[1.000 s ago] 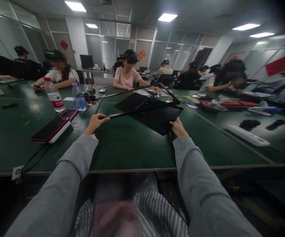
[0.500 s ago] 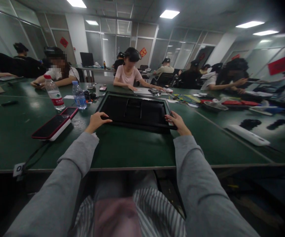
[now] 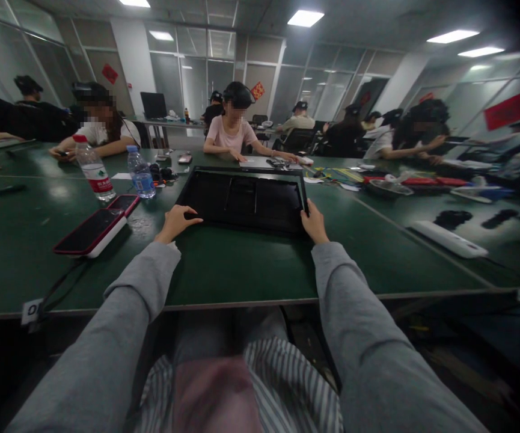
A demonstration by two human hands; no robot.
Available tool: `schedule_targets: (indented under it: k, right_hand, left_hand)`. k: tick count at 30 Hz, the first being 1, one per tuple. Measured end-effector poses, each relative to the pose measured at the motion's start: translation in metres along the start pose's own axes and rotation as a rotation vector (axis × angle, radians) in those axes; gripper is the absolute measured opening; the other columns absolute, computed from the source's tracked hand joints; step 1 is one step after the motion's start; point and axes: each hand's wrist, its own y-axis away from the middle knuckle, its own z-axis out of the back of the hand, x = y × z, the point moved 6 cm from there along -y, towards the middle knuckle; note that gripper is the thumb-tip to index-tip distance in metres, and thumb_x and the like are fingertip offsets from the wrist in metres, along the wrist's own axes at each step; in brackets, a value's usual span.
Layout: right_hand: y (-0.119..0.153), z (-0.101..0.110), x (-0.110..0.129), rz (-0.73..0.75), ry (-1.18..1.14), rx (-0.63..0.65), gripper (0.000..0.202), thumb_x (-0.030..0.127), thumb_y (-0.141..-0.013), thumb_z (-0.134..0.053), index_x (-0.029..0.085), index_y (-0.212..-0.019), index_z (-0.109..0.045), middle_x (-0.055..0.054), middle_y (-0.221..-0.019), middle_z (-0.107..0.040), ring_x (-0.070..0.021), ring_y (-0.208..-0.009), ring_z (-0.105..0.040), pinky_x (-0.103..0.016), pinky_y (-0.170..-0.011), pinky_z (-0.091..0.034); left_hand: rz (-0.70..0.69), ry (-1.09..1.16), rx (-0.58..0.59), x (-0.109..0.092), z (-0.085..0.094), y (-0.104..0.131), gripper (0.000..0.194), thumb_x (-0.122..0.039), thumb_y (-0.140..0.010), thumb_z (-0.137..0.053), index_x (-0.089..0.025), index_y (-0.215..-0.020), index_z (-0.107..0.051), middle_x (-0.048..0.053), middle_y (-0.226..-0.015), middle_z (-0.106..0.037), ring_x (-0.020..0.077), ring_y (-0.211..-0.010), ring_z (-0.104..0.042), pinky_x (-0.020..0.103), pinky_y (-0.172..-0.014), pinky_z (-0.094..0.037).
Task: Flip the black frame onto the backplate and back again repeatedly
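The black, thin rectangular frame (image 3: 253, 171) lies over the black, flat rectangular panel (image 3: 203, 195) at the center of the green tabletop (image 3: 241, 270). Frame and panel sit in front of the person, with their long sides running left to right. A strip of green shows between them along the far side.

The left hand (image 3: 178, 222) is positioned at the near left corner of the frame. Its thumb and forefinger are apart, with a visible gap between them; contact with the frame cannot be confirmed. The right hand (image 3: 314, 221) is located at the right side of the frame, thumb at the inner side and fingers at the outer edge. The view does not show whether it is clamped.

Left of the frame stand two upright clear plastic bottles: one with a red cap (image 3: 94, 171), one with a blue cap (image 3: 141, 174). Nearer the person, a dark-screened, red-edged phone (image 3: 89, 230) rests on a white elongated block (image 3: 110, 237). At the right, a white power strip (image 3: 446, 239) lies well apart from the frame. Across the tabletop, a person in a pink top (image 3: 231, 132) sits with both arms extended toward a white sheet (image 3: 257, 162).
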Motion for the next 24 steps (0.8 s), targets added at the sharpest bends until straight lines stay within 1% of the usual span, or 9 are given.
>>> schedule_targets:
  k: [3,5,7,9,11,14,17,21,24]
  right_hand:
    - [0.004,0.000,0.000,-0.038,-0.010,0.021,0.071,0.034,-0.088,-0.060,0.014,-0.156,-0.060,-0.017,-0.156,-0.064,-0.0369,-0.146,-0.061,-0.061,-0.129,-0.042]
    - [0.007,-0.001,0.002,-0.056,-0.033,0.032,0.069,0.034,-0.086,-0.063,0.013,-0.152,-0.062,-0.018,-0.154,-0.066,-0.0369,-0.146,-0.061,-0.060,-0.130,-0.041]
    - [0.009,0.000,0.003,-0.079,-0.063,0.027,0.067,0.033,-0.084,-0.067,0.013,-0.148,-0.065,-0.019,-0.149,-0.069,-0.0372,-0.144,-0.062,-0.061,-0.130,-0.040]
    - [0.010,0.002,0.003,-0.108,-0.093,0.010,0.064,0.034,-0.082,-0.071,0.015,-0.143,-0.068,-0.019,-0.141,-0.073,-0.0376,-0.141,-0.064,-0.062,-0.129,-0.040]
    - [0.011,0.003,0.002,-0.139,-0.108,0.004,0.059,0.033,-0.080,-0.074,0.017,-0.136,-0.071,-0.018,-0.131,-0.077,-0.0379,-0.137,-0.066,-0.063,-0.128,-0.041]
    - [0.012,0.003,0.001,-0.156,-0.103,0.025,0.055,0.030,-0.078,-0.074,0.019,-0.131,-0.073,-0.016,-0.124,-0.079,-0.0377,-0.136,-0.067,-0.063,-0.128,-0.042]
    - [0.011,0.002,0.002,-0.130,-0.121,0.045,0.057,0.029,-0.077,-0.071,0.021,-0.134,-0.071,-0.014,-0.127,-0.078,-0.0378,-0.138,-0.065,-0.064,-0.128,-0.042]
    - [0.011,0.000,0.006,-0.093,-0.125,0.093,0.060,0.030,-0.079,-0.067,0.020,-0.138,-0.068,-0.015,-0.141,-0.073,-0.0379,-0.143,-0.062,-0.064,-0.130,-0.039]
    - [0.012,-0.002,0.008,-0.091,-0.125,0.121,0.061,0.032,-0.080,-0.067,0.019,-0.140,-0.067,-0.016,-0.146,-0.070,-0.0374,-0.146,-0.060,-0.063,-0.132,-0.037]
  left_hand:
    - [0.000,-0.014,0.000,-0.003,0.001,0.003,0.028,-0.051,-0.088,-0.086,-0.026,-0.100,-0.081,0.009,-0.121,-0.077,0.0339,-0.133,-0.055,0.052,-0.116,-0.040]
    - [0.017,-0.024,-0.017,-0.005,0.002,0.004,0.030,-0.052,-0.086,-0.087,-0.026,-0.100,-0.081,0.011,-0.129,-0.073,0.0358,-0.142,-0.049,0.055,-0.121,-0.036]
    - [0.072,-0.013,-0.067,-0.004,0.004,0.005,0.040,-0.053,-0.084,-0.089,-0.024,-0.111,-0.080,0.015,-0.145,-0.064,0.0385,-0.151,-0.041,0.056,-0.124,-0.033]
    - [0.166,0.032,-0.124,0.002,0.005,0.003,0.056,-0.050,-0.085,-0.088,-0.021,-0.130,-0.074,0.019,-0.158,-0.054,0.0406,-0.156,-0.038,0.055,-0.125,-0.034]
    - [0.255,0.098,-0.154,0.012,0.005,0.000,0.065,-0.045,-0.088,-0.084,-0.016,-0.144,-0.067,0.023,-0.160,-0.054,0.0403,-0.155,-0.044,0.052,-0.125,-0.038]
    - [0.328,0.173,-0.182,0.028,0.006,-0.005,0.059,-0.034,-0.094,-0.075,-0.012,-0.148,-0.063,0.023,-0.155,-0.061,0.0358,-0.147,-0.056,0.046,-0.123,-0.043]
    - [0.374,0.184,-0.194,0.039,0.010,-0.006,0.052,-0.023,-0.096,-0.064,-0.009,-0.147,-0.065,0.022,-0.150,-0.067,0.0313,-0.139,-0.064,0.041,-0.119,-0.047]
    - [0.418,0.082,-0.174,0.041,0.017,0.002,0.041,-0.031,-0.098,-0.061,-0.012,-0.131,-0.077,0.020,-0.134,-0.076,0.0329,-0.127,-0.071,0.042,-0.111,-0.052]
    - [0.446,-0.044,-0.203,0.038,0.023,0.010,0.039,-0.038,-0.100,-0.059,-0.015,-0.122,-0.080,0.021,-0.126,-0.077,0.0362,-0.122,-0.070,0.045,-0.107,-0.053]
